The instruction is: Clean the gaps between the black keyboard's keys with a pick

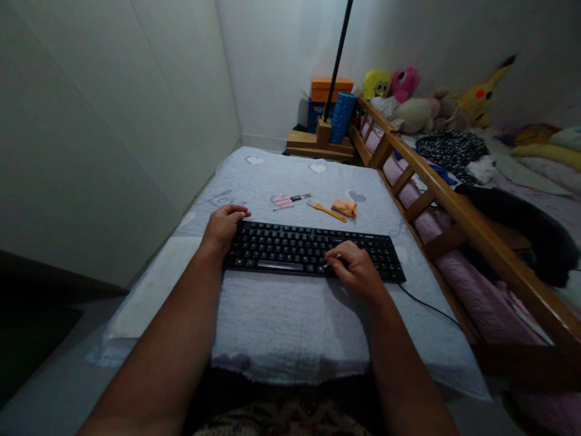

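Note:
A black keyboard (281, 245) lies on a pale blue cloth (290, 321) with heart shapes. My left hand (224, 227) is at the keyboard's upper left corner, its fingers pressed together; whatever they may grip is hidden. Over the right part of the keys, my right hand (354, 266) pinches a thin white cotton swab (333, 260), its tip down at the keys. Beyond the keyboard lie a yellow brush (329, 212), a crumpled orange cloth (345, 209), a black-handled tool (299, 197) and another thin swab (284, 208).
A wooden bed rail (422, 175) runs along the right side, with plush toys and clothes behind it. The keyboard's cable (431, 307) trails right. At the back, a black pole (338, 60) rises from a wooden base near a blue roller (342, 118) and orange box (331, 89).

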Tool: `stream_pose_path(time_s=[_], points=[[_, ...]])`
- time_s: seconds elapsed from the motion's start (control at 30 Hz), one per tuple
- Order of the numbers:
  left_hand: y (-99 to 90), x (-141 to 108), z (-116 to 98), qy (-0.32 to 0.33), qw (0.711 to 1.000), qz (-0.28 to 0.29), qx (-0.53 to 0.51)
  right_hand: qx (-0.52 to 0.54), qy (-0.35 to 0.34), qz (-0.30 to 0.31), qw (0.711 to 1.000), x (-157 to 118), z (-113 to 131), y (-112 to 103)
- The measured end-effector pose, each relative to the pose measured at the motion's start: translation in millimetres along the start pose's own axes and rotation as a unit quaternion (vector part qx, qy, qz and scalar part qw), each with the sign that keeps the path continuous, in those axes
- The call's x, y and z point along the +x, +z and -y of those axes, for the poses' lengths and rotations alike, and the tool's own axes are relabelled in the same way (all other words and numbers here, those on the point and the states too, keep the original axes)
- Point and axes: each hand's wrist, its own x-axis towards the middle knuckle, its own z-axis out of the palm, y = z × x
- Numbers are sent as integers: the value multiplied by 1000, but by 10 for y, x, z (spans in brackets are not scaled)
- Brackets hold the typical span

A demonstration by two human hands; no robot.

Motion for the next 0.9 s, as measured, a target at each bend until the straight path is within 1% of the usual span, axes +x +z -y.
stream_pose_path(time_s=[0.17,0.47,0.67,0.9], points=[[4,-10,-19,-8,1000,-1,-6,-1,-5,17,1000,-4,9,-3],[7,-18,-26,1,1000,-1,-9,-4,-4,42,999,-13,0,-5],[8,-37,-33,0,1000,-4,-13,-5,14,17,1000,-13,-22,9],[7,-37,-49,3,1000,-7,-10,-10,16,-5,1000,-3,-44,14]])
